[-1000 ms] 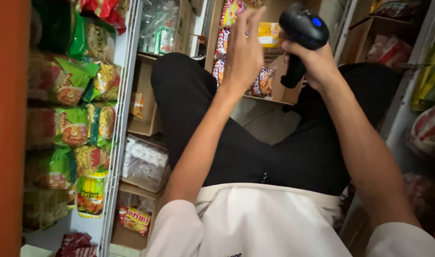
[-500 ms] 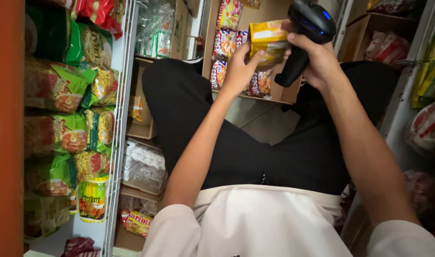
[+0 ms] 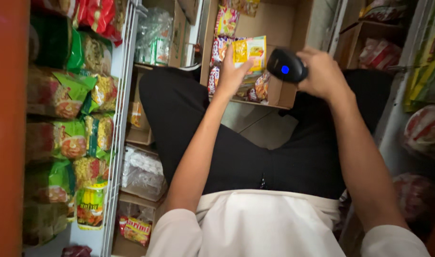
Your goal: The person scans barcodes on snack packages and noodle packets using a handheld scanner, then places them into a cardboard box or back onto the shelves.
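My left hand holds up a yellow noodle packet above an open cardboard box that has several colourful packets standing in it. My right hand grips a black handheld scanner with a blue light, and its head sits just right of the packet, almost touching it. Both forearms reach forward over my lap in black trousers, as I sit on the floor between the shelves.
A white wire shelf rack on the left is packed with green and yellow noodle bags. Small cardboard boxes and clear bags lie beside my left leg. More boxes and packets stand on the right.
Both hands have come lower in the view. The left hand took a yellow packet out of the box and now holds it beside the scanner, which has tilted down toward it.
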